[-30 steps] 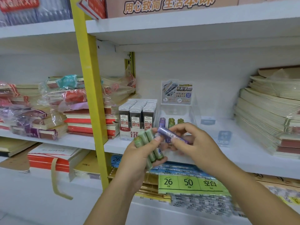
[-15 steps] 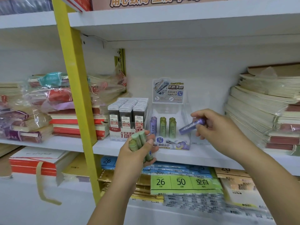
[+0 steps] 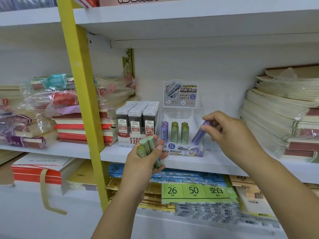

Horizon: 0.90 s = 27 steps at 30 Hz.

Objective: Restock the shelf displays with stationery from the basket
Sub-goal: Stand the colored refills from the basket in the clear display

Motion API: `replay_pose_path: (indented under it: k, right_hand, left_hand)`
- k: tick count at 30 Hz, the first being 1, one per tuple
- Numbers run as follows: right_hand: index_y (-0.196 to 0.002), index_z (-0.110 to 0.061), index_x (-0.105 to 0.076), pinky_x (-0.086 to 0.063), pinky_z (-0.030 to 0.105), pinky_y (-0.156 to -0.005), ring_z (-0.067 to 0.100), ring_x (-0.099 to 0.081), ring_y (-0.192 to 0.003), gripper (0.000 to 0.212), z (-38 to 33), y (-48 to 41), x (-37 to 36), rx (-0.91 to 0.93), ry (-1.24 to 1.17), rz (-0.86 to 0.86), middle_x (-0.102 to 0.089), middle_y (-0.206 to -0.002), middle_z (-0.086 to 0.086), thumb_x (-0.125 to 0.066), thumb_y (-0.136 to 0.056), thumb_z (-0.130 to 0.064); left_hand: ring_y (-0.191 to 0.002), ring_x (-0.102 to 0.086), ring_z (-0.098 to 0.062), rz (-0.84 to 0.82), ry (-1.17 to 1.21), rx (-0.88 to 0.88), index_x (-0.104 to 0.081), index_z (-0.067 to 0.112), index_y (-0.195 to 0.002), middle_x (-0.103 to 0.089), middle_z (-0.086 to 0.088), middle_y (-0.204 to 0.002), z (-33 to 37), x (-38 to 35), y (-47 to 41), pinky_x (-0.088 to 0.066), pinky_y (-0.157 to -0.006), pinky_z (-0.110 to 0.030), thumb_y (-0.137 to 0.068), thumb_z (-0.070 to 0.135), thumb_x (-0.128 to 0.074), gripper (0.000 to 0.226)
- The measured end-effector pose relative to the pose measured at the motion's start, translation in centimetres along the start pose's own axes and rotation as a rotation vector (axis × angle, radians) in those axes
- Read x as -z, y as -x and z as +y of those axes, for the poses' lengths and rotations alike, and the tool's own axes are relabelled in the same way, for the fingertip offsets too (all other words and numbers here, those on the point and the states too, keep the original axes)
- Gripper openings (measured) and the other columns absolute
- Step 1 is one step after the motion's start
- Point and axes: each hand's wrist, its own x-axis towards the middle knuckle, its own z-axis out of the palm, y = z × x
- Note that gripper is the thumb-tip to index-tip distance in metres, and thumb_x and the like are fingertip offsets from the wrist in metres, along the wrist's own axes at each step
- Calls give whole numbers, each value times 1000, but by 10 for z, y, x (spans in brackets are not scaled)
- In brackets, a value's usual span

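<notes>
Right hand with purple tube above white store shelf

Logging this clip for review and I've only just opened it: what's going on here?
A person is filling a clear display box on the white shelf. The right hand pinches a purple tube, tilted, with its lower end at the box's right-hand side. The left hand grips a few green tubes in front of the shelf. Other tubes, purple and green, stand upright in the box already.
</notes>
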Motion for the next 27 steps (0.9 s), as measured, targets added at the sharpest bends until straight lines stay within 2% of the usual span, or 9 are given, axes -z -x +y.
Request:
replay_pose_path:
  k: [3,6,9,12,16,19,21,23,27]
  right_hand:
    - [-109,-23,-66,-38,7,-61,-8,-54,-69,21,-1,-1,-2,16,35,-3,-55,-73,-24,-66,-89,-27]
    - [-116,-22,-66,-36,11,-65,1,-52,-71,25,-4,-1,-6,50,79,-54,-57,-82,-22,-63,-91,-24]
    - [-132,-24,-56,-36,26,-75,16,-55,-92,35,-4,3,-15,48,186,-151,-65,-109,-2,-52,-98,-21]
    - [-143,-27,-43,-30,22,-73,20,-54,-106,43,-3,7,-25,8,211,-215,-61,-121,0,-43,-101,-22]
    - [-147,-31,-36,-33,22,-74,11,-49,-91,47,-4,10,-24,-15,130,-243,-56,-109,-2,-43,-101,-24]
    - [-137,-33,-47,-36,18,-64,2,-50,-74,40,-15,14,-17,85,149,-52,-46,-89,-14,-50,-98,-28]
    - [-115,-35,-61,-35,14,-61,0,-51,-74,24,-27,17,-12,147,19,1,-49,-81,-16,-56,-92,-31]
    - [-96,-38,-65,-41,17,-62,5,-55,-75,13,-40,23,-13,144,-197,-110,-58,-81,-13,-62,-84,-38]
    - [-95,-37,-60,-46,19,-67,8,-56,-75,29,-51,38,-28,49,-378,-300,-61,-87,-15,-79,-73,-35]
  left_hand:
    - [-94,-74,-15,-2,1,0,-67,33,-112,-76,8,-105,0,0,0,-62,-74,-36,-92,21,-68,23]
    - [-94,-74,-14,-1,2,0,-66,32,-113,-77,8,-105,1,-1,0,-63,-75,-36,-92,21,-67,23]
    - [-95,-74,-15,-3,9,-2,-66,31,-114,-77,7,-105,2,-1,0,-62,-74,-34,-91,23,-69,25]
    - [-95,-74,-14,-3,23,7,-66,31,-114,-77,7,-105,4,-1,1,-62,-74,-34,-91,23,-69,25]
    - [-95,-74,-19,-22,70,33,-67,29,-114,-76,-1,-104,8,-3,4,-62,-76,-39,-86,25,-72,29]
    - [-95,-74,-23,-86,157,63,-66,25,-117,-76,-6,-103,13,-6,8,-62,-77,-43,-82,31,-69,37]
    - [-100,-73,-24,-137,205,84,-65,25,-120,-76,-7,-107,16,-9,10,-61,-79,-44,-82,33,-66,38]
    - [-106,-71,-25,-199,245,105,-61,24,-124,-74,-8,-114,18,-12,12,-61,-83,-45,-86,31,-63,39]
    - [-100,-73,-26,-253,314,143,-70,27,-114,-74,-11,-111,20,-19,17,-61,-74,-38,-84,32,-64,31]
